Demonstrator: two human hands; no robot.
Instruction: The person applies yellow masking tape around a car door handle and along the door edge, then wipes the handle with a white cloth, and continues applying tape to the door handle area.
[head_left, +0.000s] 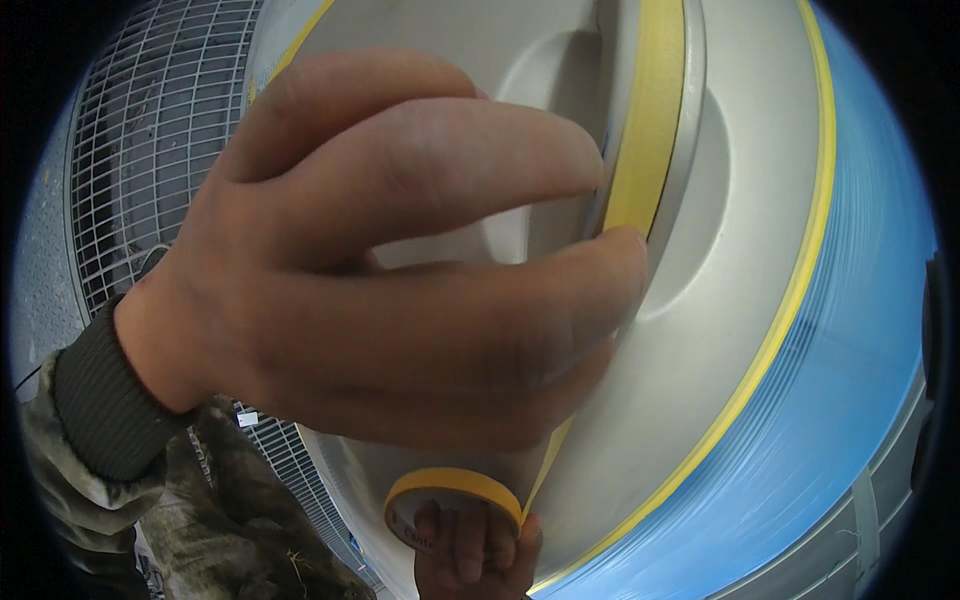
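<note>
My left hand reaches in from the left across a pale, glossy painted panel, apparently a car door. One fingertip touches a yellow masking tape strip along a raised handle. Two other fingers are curled and spread over the recess behind it; my thumb is mostly hidden, so a pinch on the tape cannot be made out. At the bottom, my right hand holds a yellow masking tape roll, its fingers inside the printed core. A narrow length of tape runs taut from the roll up behind my left hand.
Blue plastic film covers the panel's right side, bordered by a curved yellow tape line. Metal floor grating lies at the left. My camouflage-patterned trouser leg is at the lower left, beside a small white tag.
</note>
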